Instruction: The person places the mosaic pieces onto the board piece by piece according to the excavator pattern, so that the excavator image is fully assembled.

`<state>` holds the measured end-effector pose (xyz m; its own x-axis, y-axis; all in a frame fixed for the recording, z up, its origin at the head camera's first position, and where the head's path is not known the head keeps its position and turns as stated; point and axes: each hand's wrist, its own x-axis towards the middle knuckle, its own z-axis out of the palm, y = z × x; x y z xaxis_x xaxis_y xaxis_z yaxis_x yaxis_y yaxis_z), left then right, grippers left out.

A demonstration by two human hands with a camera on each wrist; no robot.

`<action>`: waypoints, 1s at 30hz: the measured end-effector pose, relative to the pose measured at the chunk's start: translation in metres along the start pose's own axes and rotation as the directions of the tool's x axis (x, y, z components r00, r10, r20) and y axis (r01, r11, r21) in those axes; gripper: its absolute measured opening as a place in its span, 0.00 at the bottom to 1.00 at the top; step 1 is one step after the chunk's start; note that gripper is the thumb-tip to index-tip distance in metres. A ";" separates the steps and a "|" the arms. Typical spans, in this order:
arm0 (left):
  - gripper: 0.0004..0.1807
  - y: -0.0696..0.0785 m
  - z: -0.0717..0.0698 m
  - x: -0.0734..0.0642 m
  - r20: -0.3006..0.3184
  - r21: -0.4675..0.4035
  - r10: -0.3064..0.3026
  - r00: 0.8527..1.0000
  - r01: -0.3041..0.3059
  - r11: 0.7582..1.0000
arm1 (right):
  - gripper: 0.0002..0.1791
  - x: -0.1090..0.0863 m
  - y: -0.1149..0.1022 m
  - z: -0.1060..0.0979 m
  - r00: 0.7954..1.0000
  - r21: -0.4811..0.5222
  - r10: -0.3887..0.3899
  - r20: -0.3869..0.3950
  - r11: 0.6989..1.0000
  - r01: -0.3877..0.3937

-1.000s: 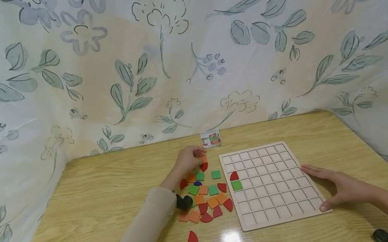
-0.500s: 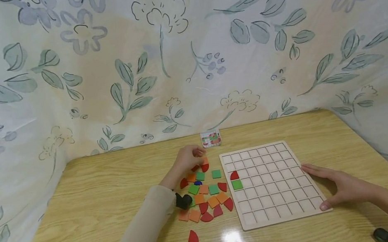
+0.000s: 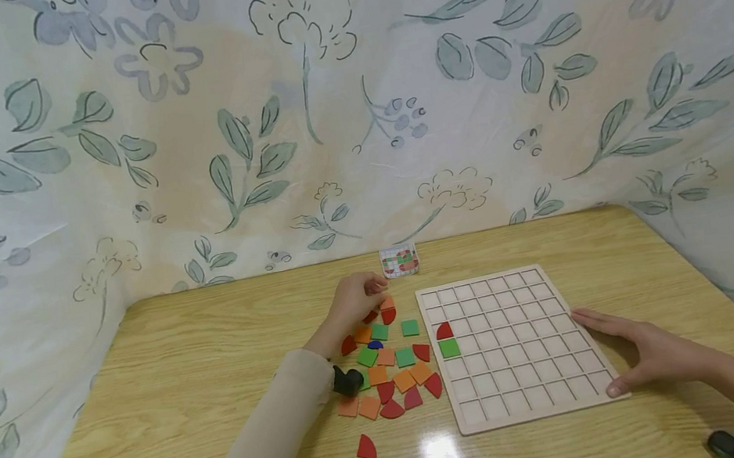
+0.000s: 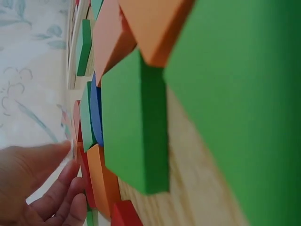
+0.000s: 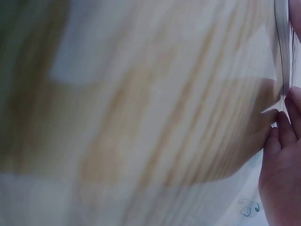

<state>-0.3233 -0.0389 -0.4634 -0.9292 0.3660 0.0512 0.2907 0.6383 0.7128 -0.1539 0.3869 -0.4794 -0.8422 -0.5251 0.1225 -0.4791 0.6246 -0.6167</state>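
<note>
Grid board [image 3: 524, 356]: bore a red piece [image 3: 444, 331] and green tile [image 3: 450, 348].
Left hand [image 3: 354, 298]: near an orange tile [image 3: 387, 302]; grip could not be told.
Right hand [image 3: 663, 355]: touched board's edge, unclenched.

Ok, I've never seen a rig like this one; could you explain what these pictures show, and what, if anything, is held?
There is no robot here: a person works bare-handed. The wide picture comes from a camera on the person's head; the two close-ups come from the wrist cameras. On the wooden table lie a gridded board, bearing one red piece and one green square, and loose coloured pieces to its left. A small picture card is near the far edge. The left hand is at the far end of the loose pieces; whether it pinches one is hard to tell. The right hand touches the board's right edge.
</note>
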 end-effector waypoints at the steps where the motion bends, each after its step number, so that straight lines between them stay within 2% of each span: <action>1: 0.09 0.000 0.000 0.000 0.006 -0.012 -0.004 1.000 0.004 1.000 | 0.56 0.000 0.000 0.000 1.000 -0.002 0.001 0.000 1.000 -0.001; 6: 0.13 -0.004 -0.003 -0.002 0.111 -0.133 -0.055 0.992 0.070 0.989 | 0.56 -0.001 0.001 0.000 1.000 -0.011 0.005 -0.007 1.000 -0.005; 9: 0.15 -0.006 -0.005 0.000 0.165 -0.147 -0.050 0.985 0.074 0.986 | 0.55 -0.001 0.001 0.000 1.000 -0.010 -0.004 -0.007 1.000 0.004; 12: 0.14 -0.006 -0.007 0.001 0.169 -0.081 0.004 0.986 0.010 0.997 | 0.55 0.000 0.001 0.000 1.000 -0.007 -0.012 -0.006 1.000 0.012; 17: 0.12 -0.005 -0.010 0.002 0.157 -0.014 0.068 0.985 -0.067 0.998 | 0.55 0.000 0.000 0.000 1.000 0.009 -0.014 -0.008 1.000 0.014; 25: 0.16 -0.008 -0.012 0.003 0.197 -0.031 0.028 0.980 -0.023 0.999 | 0.55 0.000 0.001 0.001 1.000 0.019 -0.004 -0.008 1.000 0.004; 30: 0.15 -0.009 -0.010 0.004 0.199 -0.019 0.053 0.979 -0.050 0.999 | 0.55 0.000 0.001 0.001 1.000 0.016 -0.006 -0.008 1.000 0.006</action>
<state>-0.3320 -0.0503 -0.4624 -0.8485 0.5267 -0.0518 0.3323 0.6062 0.7225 -0.1537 0.3872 -0.4808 -0.8412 -0.5243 0.1325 -0.4804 0.6120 -0.6283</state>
